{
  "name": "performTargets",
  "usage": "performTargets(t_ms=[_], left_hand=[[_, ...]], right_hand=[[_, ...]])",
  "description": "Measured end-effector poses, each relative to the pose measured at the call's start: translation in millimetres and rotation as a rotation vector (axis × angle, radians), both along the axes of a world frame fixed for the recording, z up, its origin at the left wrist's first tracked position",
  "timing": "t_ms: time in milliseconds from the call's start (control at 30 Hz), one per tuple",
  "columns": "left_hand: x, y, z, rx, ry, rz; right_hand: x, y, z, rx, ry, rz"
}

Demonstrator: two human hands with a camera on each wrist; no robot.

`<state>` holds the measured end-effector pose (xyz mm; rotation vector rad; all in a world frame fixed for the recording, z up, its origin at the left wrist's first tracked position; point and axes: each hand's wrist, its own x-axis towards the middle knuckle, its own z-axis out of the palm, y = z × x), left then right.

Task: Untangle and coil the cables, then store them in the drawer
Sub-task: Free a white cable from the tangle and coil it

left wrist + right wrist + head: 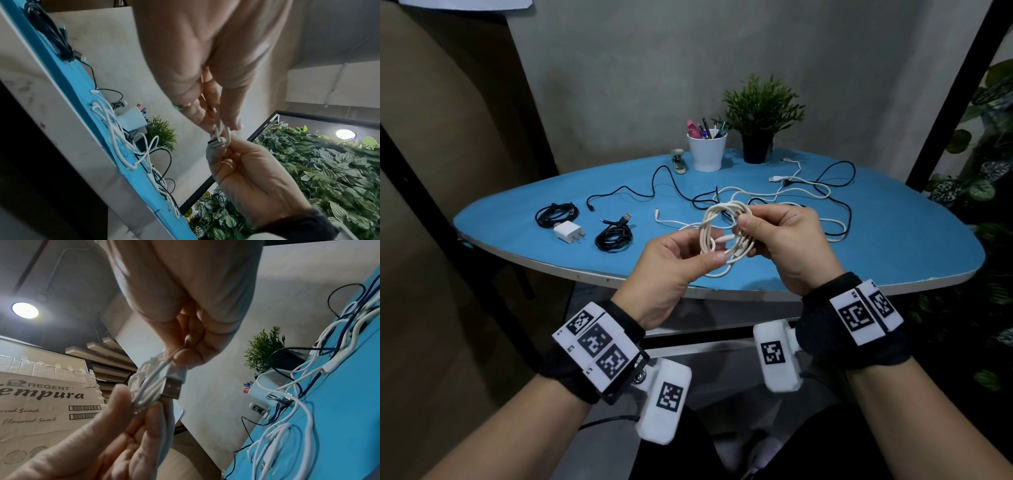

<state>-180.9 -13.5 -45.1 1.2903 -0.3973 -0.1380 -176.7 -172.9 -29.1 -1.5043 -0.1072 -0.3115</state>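
A coiled white cable (pixel 708 219) hangs in the air over the near edge of the blue table (pixel 876 246). My left hand (pixel 709 251) pinches the coil's lower left side, and my right hand (pixel 748 236) grips its right side with curled fingers. The right wrist view shows the cable's USB plug (pixel 171 386) sticking out below my right hand's fingers (pixel 185 356). Behind the hands, loose white cables (pixel 801 192) and a long black cable (pixel 654 181) lie tangled on the table. No drawer is in view.
Two coiled black cables (pixel 556 214) (pixel 613 238) and a white charger (pixel 567 231) lie at the table's left. A pen cup (pixel 707 150), potted plant (pixel 758 137) and stapler (pixel 679 164) stand at the back. A black frame (pixel 955 102) with foliage stands at the right.
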Motion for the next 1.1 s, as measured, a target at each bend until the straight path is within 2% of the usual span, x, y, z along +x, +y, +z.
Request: performTargets(t_ms=[333, 467, 600, 800, 1100], left_hand=[[1.1, -1.2, -2.7, 0.005, 0.0, 0.017], [2.7, -0.6, -3.6, 0.11, 0.006, -0.005], [2.9, 2.9, -1.0, 0.16, 0.049, -0.058], [3.7, 7.0, 0.2, 0.232, 0.038, 0.002], [1.5, 0.5, -1.8, 0.059, 0.134, 0.044]], right_hand=[[0.8, 5.4, 3.0, 0.086, 0.006, 0.019], [0.9, 5.5, 0.2, 0.082, 0.004, 0.019], [0.2, 8.3, -3.8, 0.055, 0.005, 0.014], [-0.8, 10.8, -4.3, -0.079, -0.054, 0.039], [-5.2, 6.1, 0.1, -0.214, -0.139, 0.111]])
